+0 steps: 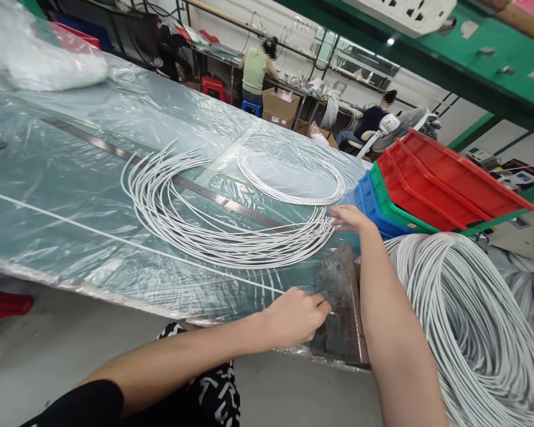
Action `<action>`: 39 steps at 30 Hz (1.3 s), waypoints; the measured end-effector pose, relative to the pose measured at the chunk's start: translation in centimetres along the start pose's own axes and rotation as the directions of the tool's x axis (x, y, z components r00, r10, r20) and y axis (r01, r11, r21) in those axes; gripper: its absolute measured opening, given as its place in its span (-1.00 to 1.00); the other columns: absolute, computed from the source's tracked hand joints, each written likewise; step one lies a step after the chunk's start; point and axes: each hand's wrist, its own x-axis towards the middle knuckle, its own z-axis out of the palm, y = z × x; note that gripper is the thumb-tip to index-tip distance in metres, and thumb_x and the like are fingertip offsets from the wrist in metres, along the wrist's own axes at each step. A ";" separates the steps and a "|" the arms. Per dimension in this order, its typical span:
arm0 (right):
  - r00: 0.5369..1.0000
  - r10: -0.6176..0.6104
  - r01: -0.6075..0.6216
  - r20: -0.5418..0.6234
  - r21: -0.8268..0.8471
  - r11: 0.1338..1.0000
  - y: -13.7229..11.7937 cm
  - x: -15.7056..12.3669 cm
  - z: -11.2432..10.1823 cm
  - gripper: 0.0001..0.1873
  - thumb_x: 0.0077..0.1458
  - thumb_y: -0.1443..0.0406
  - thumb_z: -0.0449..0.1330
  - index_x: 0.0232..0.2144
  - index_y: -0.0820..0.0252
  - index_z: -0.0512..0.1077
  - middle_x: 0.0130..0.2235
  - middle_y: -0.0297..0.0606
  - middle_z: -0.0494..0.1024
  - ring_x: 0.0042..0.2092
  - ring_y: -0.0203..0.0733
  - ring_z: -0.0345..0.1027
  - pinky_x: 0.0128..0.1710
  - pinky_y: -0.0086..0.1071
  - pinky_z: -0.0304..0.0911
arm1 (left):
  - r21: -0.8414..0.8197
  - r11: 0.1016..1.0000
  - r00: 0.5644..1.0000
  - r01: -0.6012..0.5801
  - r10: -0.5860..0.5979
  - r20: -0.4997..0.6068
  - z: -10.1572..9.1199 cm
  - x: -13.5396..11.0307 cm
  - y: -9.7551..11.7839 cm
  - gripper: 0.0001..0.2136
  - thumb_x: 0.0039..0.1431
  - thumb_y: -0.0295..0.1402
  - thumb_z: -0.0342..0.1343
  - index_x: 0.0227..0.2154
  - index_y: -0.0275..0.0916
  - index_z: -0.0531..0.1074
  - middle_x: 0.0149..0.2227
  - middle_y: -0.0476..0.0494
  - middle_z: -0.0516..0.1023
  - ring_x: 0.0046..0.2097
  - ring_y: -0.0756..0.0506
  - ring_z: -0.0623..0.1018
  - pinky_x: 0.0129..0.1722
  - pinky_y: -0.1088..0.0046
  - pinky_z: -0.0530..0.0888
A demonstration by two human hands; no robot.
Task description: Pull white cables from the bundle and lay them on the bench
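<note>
My left hand (298, 317) is closed around a white cable (129, 242), whose short end sticks out past the fingers over a dark metal plate (338, 296). From that hand the cable runs in a nearly straight line across the table to the left edge of the view. My right hand (352, 219) is at the right-hand ends of a loose bundle of curved white cables (231, 252), its fingers stretched out and apart. I cannot tell whether its fingertips touch the cable ends. Behind that bundle lies a smaller curved bundle of white cables (289, 198).
A long steel ruler (222, 200) lies under the large bundle on the plastic-covered table (48, 225). Stacked red bins (445, 178) and a large coil of cable (463, 308) stand at the right. A clear plastic bag (57, 65) is at far left. Two people sit at a back bench.
</note>
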 end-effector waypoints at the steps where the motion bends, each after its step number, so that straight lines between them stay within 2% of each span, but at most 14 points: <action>1: 1.000 -0.003 0.003 0.003 -0.003 1.000 0.0 0.1 0.0 -0.68 0.33 0.29 0.09 0.08 0.31 0.37 0.09 0.02 0.35 -0.23 -0.09 0.46 -0.40 -0.42 0.45 | -0.004 1.000 1.000 -0.001 0.001 -0.005 0.0 0.0 0.0 -0.90 0.09 -0.49 0.12 -0.32 -0.30 0.32 -0.39 -0.08 0.43 -0.40 -0.10 0.49 -0.55 0.34 0.33; 6: 0.999 -0.004 0.005 0.039 -0.026 1.000 0.1 0.2 0.0 -0.68 0.33 0.28 0.11 0.08 0.27 0.37 0.07 -0.01 0.39 -0.21 -0.09 0.47 -0.37 -0.40 0.45 | 0.001 1.000 1.000 0.014 -0.014 0.004 0.0 0.0 0.1 -0.89 0.10 -0.47 0.13 -0.32 -0.31 0.32 -0.39 -0.09 0.43 -0.39 -0.11 0.49 -0.53 0.35 0.35; 15: 0.960 -0.001 0.045 0.281 -0.151 0.988 0.1 0.4 0.0 -0.71 0.36 0.24 0.09 0.05 0.28 0.35 0.06 0.01 0.41 -0.14 -0.05 0.46 -0.32 -0.41 0.44 | 0.005 1.000 1.000 0.004 -0.004 -0.021 0.2 0.0 0.1 -0.88 0.03 -0.48 0.15 -0.35 -0.31 0.33 -0.40 -0.08 0.41 -0.42 -0.09 0.47 -0.57 0.34 0.31; 24: 0.948 0.006 0.053 0.319 -0.175 0.983 0.1 0.4 0.1 -0.74 0.39 0.22 0.05 0.02 0.25 0.34 0.07 -0.02 0.40 -0.10 -0.04 0.45 -0.26 -0.38 0.43 | 0.001 1.000 1.000 -0.002 0.002 0.009 0.0 0.0 0.1 -0.84 0.05 -0.43 0.20 -0.33 -0.32 0.32 -0.40 -0.09 0.42 -0.39 -0.11 0.49 -0.53 0.37 0.36; 39: 0.945 0.018 0.043 0.325 -0.181 0.983 0.0 0.0 0.1 -0.74 0.38 0.20 0.07 -0.01 0.26 0.36 0.07 -0.01 0.41 -0.09 -0.03 0.44 -0.24 -0.37 0.41 | -0.013 1.000 0.999 -0.005 0.004 -0.035 0.2 0.0 0.2 -0.87 0.05 -0.46 0.17 -0.35 -0.32 0.34 -0.42 -0.08 0.40 -0.42 -0.09 0.46 -0.56 0.36 0.32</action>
